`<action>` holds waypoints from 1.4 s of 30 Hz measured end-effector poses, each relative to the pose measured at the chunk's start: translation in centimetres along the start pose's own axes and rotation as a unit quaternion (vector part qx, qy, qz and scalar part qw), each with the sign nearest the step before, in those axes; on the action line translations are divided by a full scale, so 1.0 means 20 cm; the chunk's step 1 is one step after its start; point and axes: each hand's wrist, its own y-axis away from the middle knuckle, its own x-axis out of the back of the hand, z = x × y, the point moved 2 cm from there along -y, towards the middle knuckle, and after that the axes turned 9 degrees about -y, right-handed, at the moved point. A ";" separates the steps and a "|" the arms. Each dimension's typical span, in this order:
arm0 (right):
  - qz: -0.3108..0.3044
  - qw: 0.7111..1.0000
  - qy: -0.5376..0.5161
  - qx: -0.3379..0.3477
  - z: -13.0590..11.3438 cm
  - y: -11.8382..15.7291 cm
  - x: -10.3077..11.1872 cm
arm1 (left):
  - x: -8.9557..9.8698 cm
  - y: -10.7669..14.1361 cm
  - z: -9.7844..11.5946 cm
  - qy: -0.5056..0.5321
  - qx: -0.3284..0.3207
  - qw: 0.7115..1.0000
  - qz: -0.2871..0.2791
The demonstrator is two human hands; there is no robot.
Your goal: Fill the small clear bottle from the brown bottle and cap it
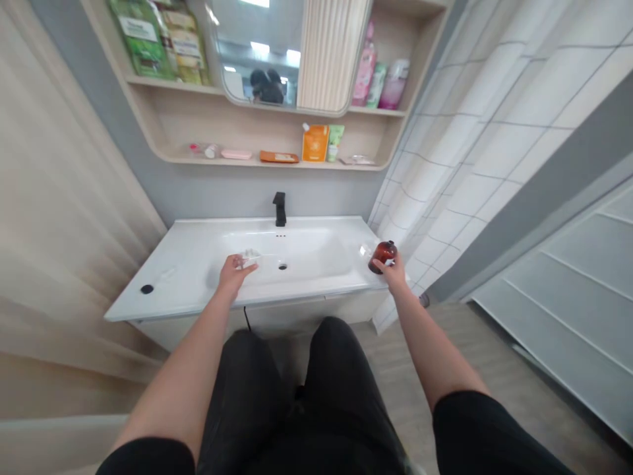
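Note:
Over the left part of the white washbasin (316, 247), my left hand (235, 272) is closed on a small clear container (251, 254); its exact kind is too blurred to tell. At the right end of the counter my right hand (393, 272) grips a brown bottle (383, 252) that has a dark neck on top and stands nearly upright. Whether its base rests on the counter I cannot tell. Just left of the bottle lies another clear, shiny object (364, 251). A round black cap (147, 289) is on the counter's left end.
A black faucet (279, 209) rises behind the basin. Above it hangs a wall cabinet (173, 119) with a mirror (262, 53), several bottles, an orange pouch (315, 143) and a green tube (335, 143). A checked white curtain (445, 171) borders the right side, a beige curtain (64, 165) the left.

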 end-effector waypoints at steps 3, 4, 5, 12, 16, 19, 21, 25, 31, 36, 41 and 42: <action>0.017 1.000 -0.002 0.025 -0.05 0.06 0.03 | 0.00 0.00 0.01 0.007 0.012 1.000 0.007; 0.046 0.998 0.003 0.043 -0.07 0.11 0.04 | 0.00 0.01 0.01 0.013 0.009 1.000 0.006; 0.084 0.994 0.011 0.064 -0.10 0.16 0.05 | -0.01 0.01 0.02 0.020 0.006 1.000 0.006; -0.204 0.961 -0.004 0.188 -0.40 0.62 -0.47 | -0.01 0.04 0.07 0.066 -0.026 0.996 -0.057; -0.412 0.898 -0.080 0.130 -0.54 0.78 -1.01 | -0.01 0.05 0.08 0.105 -0.045 0.988 -0.104; -0.473 0.868 -0.123 0.084 -0.57 0.84 -1.30 | -0.01 0.07 0.09 0.122 -0.047 0.979 -0.155; -0.489 0.859 -0.141 0.058 -0.55 0.87 -1.43 | -0.01 0.08 0.09 0.123 -0.047 0.974 -0.183; -0.494 0.852 -0.171 0.034 -0.49 0.91 -1.52 | -0.03 0.08 0.09 0.085 -0.078 0.970 -0.212; -0.472 0.859 -0.198 0.015 -0.44 0.91 -1.53 | -0.06 0.07 0.06 -0.034 -0.115 0.965 -0.231; -0.462 0.859 -0.220 -0.021 -0.45 0.88 -1.53 | -0.07 0.08 0.06 -0.058 -0.128 0.967 -0.213; -0.411 0.879 -0.225 -0.090 -0.44 0.86 -1.53 | 0.12 0.01 0.16 -0.174 -0.134 0.975 -0.028; -0.407 0.881 -0.223 -0.094 -0.44 0.86 -1.53 | 0.21 -0.02 0.19 -0.225 -0.140 0.964 0.016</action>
